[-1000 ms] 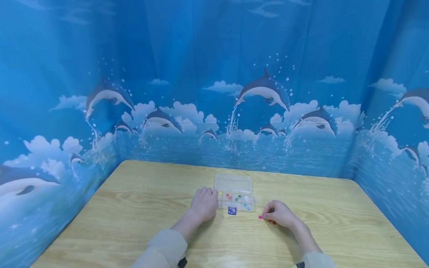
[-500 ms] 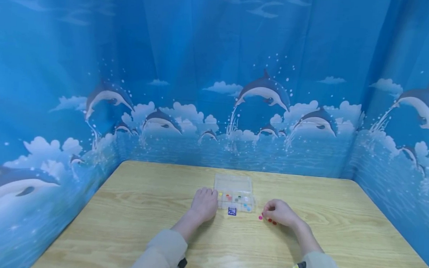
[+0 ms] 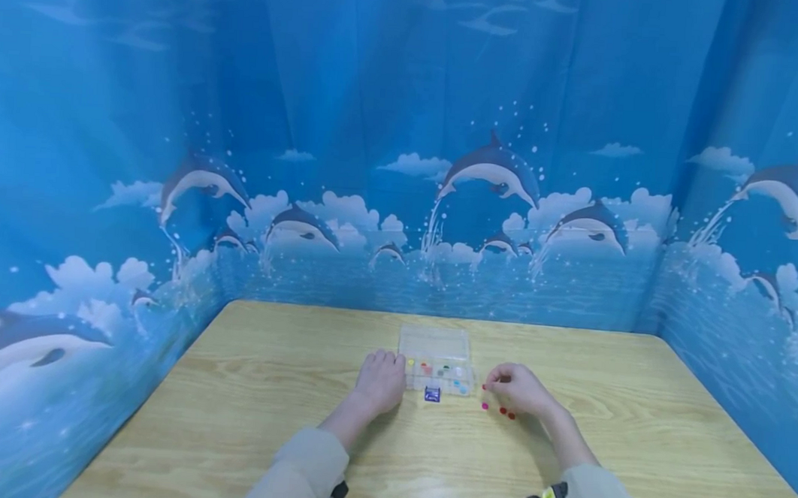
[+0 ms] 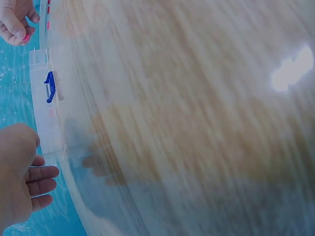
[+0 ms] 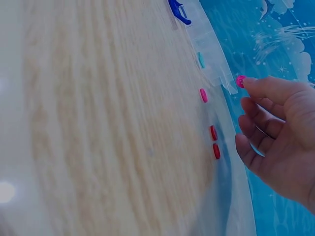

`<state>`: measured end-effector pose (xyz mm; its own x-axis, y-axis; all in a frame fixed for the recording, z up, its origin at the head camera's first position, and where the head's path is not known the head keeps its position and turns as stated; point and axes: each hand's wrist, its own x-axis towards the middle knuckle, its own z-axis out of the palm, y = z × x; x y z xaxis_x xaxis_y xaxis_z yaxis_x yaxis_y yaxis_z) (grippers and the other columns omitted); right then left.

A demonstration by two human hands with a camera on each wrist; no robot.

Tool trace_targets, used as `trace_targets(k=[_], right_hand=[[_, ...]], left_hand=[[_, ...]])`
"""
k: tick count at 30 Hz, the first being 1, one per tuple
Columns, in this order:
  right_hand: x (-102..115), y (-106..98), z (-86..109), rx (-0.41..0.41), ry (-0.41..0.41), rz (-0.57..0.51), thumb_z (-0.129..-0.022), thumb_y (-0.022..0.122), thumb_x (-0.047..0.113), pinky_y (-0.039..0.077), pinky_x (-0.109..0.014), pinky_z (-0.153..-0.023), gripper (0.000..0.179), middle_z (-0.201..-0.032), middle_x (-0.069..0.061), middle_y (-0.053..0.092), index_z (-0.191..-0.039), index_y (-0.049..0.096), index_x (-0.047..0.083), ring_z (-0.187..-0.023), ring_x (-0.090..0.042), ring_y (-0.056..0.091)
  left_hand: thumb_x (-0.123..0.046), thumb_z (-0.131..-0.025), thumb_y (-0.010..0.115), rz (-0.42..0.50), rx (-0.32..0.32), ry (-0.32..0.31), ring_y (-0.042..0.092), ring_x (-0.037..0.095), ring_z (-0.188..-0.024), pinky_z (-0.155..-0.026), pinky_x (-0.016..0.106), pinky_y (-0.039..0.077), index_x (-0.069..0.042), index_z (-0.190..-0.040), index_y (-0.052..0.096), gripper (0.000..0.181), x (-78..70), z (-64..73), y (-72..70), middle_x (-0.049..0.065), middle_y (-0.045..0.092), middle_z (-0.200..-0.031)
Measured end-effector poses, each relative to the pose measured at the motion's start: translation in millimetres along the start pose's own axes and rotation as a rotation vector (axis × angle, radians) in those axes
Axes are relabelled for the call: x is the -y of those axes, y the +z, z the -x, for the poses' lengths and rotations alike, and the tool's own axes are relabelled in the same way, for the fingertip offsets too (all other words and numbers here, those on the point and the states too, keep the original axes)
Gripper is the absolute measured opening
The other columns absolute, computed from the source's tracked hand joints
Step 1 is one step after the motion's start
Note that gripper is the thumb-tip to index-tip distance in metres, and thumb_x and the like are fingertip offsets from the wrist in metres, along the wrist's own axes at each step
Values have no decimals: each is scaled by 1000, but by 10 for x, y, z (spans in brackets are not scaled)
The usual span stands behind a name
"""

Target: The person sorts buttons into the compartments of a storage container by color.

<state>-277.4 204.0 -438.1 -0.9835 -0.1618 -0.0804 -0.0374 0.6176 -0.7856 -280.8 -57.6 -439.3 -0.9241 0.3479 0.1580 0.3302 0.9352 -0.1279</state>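
Note:
My right hand point(image 3: 522, 389) pinches a pink button point(image 5: 240, 81) between thumb and forefinger, raised off the table just right of the clear plastic box point(image 3: 470, 379). Below that hand, another pink button point(image 3: 485, 406) and two red buttons point(image 3: 503, 410) lie on the table in a loose row. My left hand point(image 3: 383, 380) holds the left end of the box, thumb and fingers point(image 4: 42, 187) at its corner. The box's lid point(image 3: 433, 342) is laid back. Yellow, red, green and blue buttons point(image 3: 458, 384) show in its compartments.
A blue latch point(image 3: 432, 394) sticks out at the box's front side. The box stands on a light wooden table point(image 3: 285, 348). Behind and beside the table hangs a blue dolphin-print curtain point(image 3: 344, 261).
My right hand has risen from the table with a pink button and shifted slightly away from me. The two red buttons have come into full view. My left hand stays at the box.

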Motion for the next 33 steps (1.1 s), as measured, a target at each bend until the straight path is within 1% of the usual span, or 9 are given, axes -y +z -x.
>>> trace_targets(k=[3, 8, 10, 15, 19, 22, 26, 29, 33], right_hand=[[17, -2, -16, -16, -25, -22, -88, 57, 6, 41, -29, -52, 4, -80, -8, 56, -87, 60, 4, -60, -17, 47], [59, 11, -29, -22, -27, -71, -88, 58, 7, 39, -28, -48, 5, -78, -10, 56, -89, 61, 3, -55, -17, 44], [73, 20, -41, -34, -25, -76, -88, 59, 8, 38, -28, -49, 5, -81, -9, 56, -89, 61, 3, -56, -17, 44], [111, 33, -68, -61, -56, -55, -88, 60, 9, 39, -30, -55, 7, -86, -6, 57, -90, 61, 3, -65, -17, 44], [151, 42, -78, -61, -75, -71, -88, 60, 10, 38, -29, -53, 9, -85, -6, 57, -90, 61, 2, -62, -15, 42], [183, 53, -87, -64, -74, -103, -88, 61, 10, 39, -28, -53, 10, -85, -6, 57, -91, 61, 1, -61, -15, 43], [204, 74, -116, -79, -101, -111, -86, 62, 10, 41, -29, -60, 11, -86, -6, 59, -91, 62, -1, -70, -16, 46], [215, 97, -144, -94, -108, -110, -86, 63, 10, 42, -30, -66, 11, -85, -6, 60, -89, 63, 0, -76, -17, 48], [237, 138, -173, -118, -99, -121, -85, 64, 11, 43, -29, -69, 11, -86, -5, 61, -89, 64, 0, -80, -18, 51]], left_hand=[[-21, -93, 50, 6, -9, 3, 48, 20, -85, -80, 34, 42, -8, -104, 55, 18, -1, 3, 0, 6, 53, -89], [-21, -93, 49, 6, -13, 8, 48, 20, -86, -80, 35, 42, -8, -104, 55, 18, 0, 2, 7, 6, 53, -89], [-21, -93, 49, 3, -12, 6, 48, 20, -86, -80, 35, 43, -8, -105, 55, 18, 0, 0, 6, 6, 54, -89], [-22, -94, 49, -2, -10, 4, 48, 20, -85, -80, 34, 43, -8, -106, 55, 20, 0, -4, 3, 6, 54, -89], [-23, -94, 50, -9, -17, 10, 47, 19, -83, -77, 33, 43, -8, -104, 55, 19, 3, -4, 0, 5, 52, -87], [-23, -93, 50, -13, -24, 15, 47, 19, -82, -77, 33, 43, -8, -103, 55, 19, 7, -1, -1, 5, 52, -85], [-21, -92, 51, -7, -34, 21, 48, 20, -83, -77, 33, 43, -7, -102, 54, 17, 13, 1, 1, 5, 52, -85], [-21, -91, 52, -1, -32, 23, 48, 20, -83, -77, 33, 43, -7, -102, 54, 18, 12, 4, -1, 5, 52, -86], [-21, -92, 51, 7, -23, 20, 47, 20, -83, -78, 33, 42, -7, -103, 55, 19, 7, 13, -13, 5, 52, -86]])
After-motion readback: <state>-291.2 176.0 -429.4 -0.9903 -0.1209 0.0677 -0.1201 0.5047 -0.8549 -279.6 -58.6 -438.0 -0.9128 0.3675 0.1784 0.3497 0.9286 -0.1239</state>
